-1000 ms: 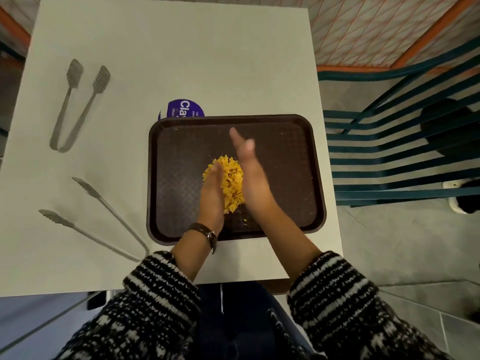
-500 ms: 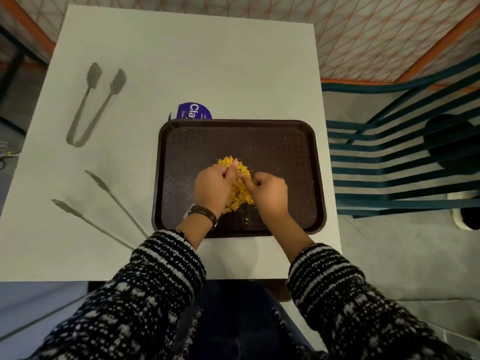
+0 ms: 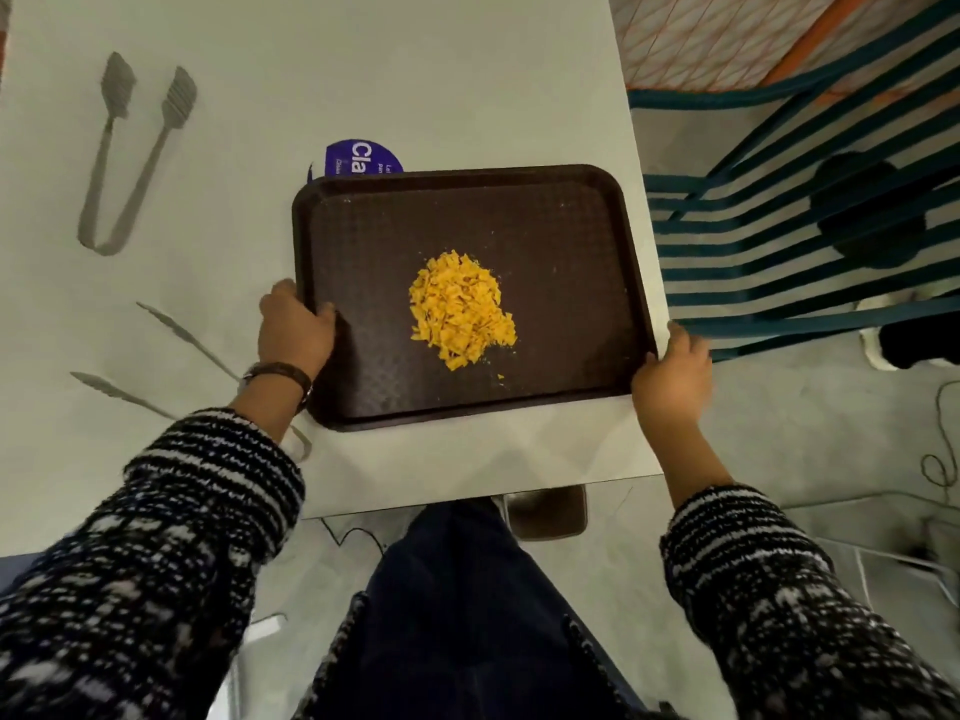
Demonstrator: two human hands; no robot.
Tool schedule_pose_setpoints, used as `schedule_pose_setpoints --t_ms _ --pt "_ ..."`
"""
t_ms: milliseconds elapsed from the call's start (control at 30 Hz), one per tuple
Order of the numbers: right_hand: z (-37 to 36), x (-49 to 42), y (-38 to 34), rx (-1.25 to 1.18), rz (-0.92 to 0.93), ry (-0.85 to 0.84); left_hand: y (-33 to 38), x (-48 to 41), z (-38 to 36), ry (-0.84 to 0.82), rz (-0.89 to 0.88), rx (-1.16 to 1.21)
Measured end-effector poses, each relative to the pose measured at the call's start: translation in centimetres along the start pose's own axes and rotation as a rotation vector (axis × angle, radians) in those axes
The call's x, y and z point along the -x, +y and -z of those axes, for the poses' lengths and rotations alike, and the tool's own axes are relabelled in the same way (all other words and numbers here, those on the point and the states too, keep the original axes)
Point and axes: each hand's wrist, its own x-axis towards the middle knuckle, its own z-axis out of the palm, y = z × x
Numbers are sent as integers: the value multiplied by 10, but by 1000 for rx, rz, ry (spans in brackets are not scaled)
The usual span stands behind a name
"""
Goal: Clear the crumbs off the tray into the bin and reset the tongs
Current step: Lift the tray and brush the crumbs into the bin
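Observation:
A dark brown tray [image 3: 561, 210] lies on the white table near its right edge. A heap of yellow crumbs [image 3: 460, 309] sits in the tray's middle, with a few loose bits beside it. My left hand [image 3: 293, 330] grips the tray's left rim, thumb over the edge. My right hand [image 3: 672, 376] holds the tray's near right corner. Flat-ended metal tongs [image 3: 132, 158] lie at the far left. Slimmer tongs [image 3: 171, 350] lie open nearer me, partly hidden by my left sleeve. No bin is in view.
The white table [image 3: 363, 70] ends just right of the tray. A round purple sticker [image 3: 361, 158] peeks out behind the tray. A teal slatted chair [image 3: 810, 241] stands close on the right. Grey floor and a cable lie below right.
Both hands left the crumb heap and moved apart to the tray's left rim and right corner. The heap now lies uncovered. The camera has come closer.

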Motion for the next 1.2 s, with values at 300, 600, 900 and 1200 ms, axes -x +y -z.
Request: schedule_pose_setpoints --t_ms 300,600,900,1200 --pt "12 10 12 -343 -193 -159 4 19 -6 87 -52 236" --pt "70 39 97 -407 -33 -63 -21 125 -3 37 -18 509" --pt "86 92 217 -335 109 -237 -82 290 -47 128 135 558" --pt "74 152 269 -308 326 -286 -191 427 -60 165 296 360"
